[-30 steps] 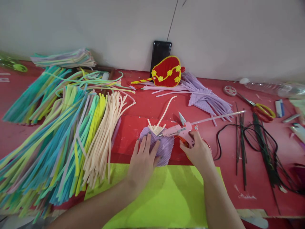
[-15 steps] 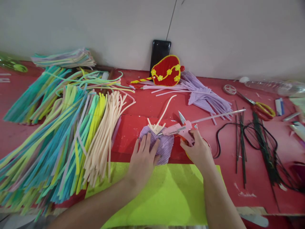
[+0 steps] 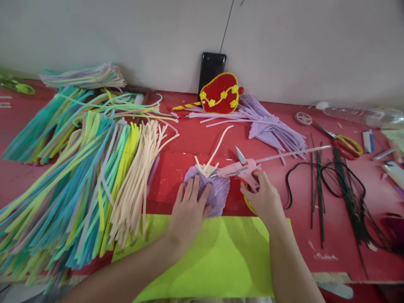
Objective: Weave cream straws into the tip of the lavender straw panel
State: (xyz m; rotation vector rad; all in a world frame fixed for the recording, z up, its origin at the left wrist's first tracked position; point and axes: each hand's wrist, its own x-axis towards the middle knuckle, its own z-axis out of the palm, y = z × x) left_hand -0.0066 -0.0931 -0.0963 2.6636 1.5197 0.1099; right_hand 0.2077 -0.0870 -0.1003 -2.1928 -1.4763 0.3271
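Note:
My left hand (image 3: pixel 191 206) lies with its fingers spread on a flat purple piece (image 3: pixel 219 195) made of pipe cleaners set side by side. Cream pipe cleaners (image 3: pixel 207 169) lie at its top edge, and a long one sticks up and away from it. My right hand (image 3: pixel 265 195) is wrapped round a pink hot glue gun (image 3: pixel 238 170), whose nozzle points left at the purple piece, close to the cream strips. A clear glue stick (image 3: pixel 295 153) juts out of its back. Scissors (image 3: pixel 241 155) lie partly hidden beneath the gun and my right hand.
Bundles of coloured pipe cleaners (image 3: pixel 82 202) fill the left side. A red and yellow fan-shaped piece (image 3: pixel 224 94) leans on a phone (image 3: pixel 212 69) at the wall. Purple pipe cleaners (image 3: pixel 274 126), other scissors (image 3: pixel 347 145), dark stems (image 3: pixel 350 202) and a bottle (image 3: pixel 362 113) lie right. A lime-green sheet (image 3: pixel 217 261) lies in front.
The glue gun in my right hand has shifted slightly right, drawing its nozzle back a little from the cream strips. My left hand stays pressed on the purple piece.

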